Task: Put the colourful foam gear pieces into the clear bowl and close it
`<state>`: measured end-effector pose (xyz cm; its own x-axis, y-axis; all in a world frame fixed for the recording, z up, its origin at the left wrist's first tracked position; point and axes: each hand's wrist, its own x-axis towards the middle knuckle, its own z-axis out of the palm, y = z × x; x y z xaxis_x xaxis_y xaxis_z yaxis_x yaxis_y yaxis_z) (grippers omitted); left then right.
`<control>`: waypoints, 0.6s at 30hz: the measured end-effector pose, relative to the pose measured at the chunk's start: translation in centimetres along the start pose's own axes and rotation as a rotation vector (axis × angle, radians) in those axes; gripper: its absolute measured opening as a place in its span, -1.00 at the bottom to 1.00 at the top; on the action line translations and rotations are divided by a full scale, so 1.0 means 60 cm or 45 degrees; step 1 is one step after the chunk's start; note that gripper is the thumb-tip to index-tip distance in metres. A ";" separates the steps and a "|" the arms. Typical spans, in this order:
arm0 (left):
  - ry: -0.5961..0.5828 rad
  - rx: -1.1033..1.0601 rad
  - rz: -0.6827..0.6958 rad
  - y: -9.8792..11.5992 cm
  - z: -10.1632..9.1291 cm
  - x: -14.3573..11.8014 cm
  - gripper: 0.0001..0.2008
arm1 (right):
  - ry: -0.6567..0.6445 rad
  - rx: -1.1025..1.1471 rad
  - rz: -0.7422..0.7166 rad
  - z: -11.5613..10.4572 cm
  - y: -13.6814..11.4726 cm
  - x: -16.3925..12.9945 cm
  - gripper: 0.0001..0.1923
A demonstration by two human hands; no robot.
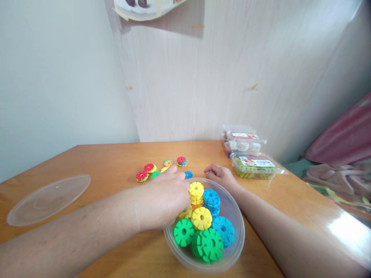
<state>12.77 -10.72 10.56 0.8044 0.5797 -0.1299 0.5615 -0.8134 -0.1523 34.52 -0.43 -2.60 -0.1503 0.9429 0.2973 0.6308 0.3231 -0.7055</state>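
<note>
A clear round plastic bowl holds notched flower-shaped plastic discs: a stack of green discs, blue discs and yellow discs. My left hand reaches over the bowl's left rim, back of the hand up. Its fingers point down beside the yellow discs and are mostly hidden, so I cannot see what they hold. Just behind the bowl's far right side, my right hand rests on the table, fingers curled in, with no object showing in it.
Beyond my left hand lie small piles of discs, among them red discs, a red-topped stack and a blue disc. A clear lid lies at left. Plastic food boxes stand at right on the wooden table.
</note>
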 end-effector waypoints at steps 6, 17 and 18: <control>0.068 -0.062 -0.199 -0.043 -0.029 -0.015 -0.74 | 0.015 0.023 0.000 0.002 0.003 0.000 -0.74; 0.068 -0.088 -0.686 -0.219 0.047 -0.009 -0.73 | -0.038 0.027 0.067 0.000 -0.003 0.001 -0.75; 0.062 -0.087 -0.684 -0.220 0.057 -0.004 -0.69 | -0.041 0.027 0.066 0.000 -0.003 0.001 -0.75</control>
<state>4.49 0.06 9.24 0.4077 0.9131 -0.0058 0.9062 -0.4054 -0.1203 34.41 -0.42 -2.44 -0.1429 0.9604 0.2394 0.6225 0.2752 -0.7327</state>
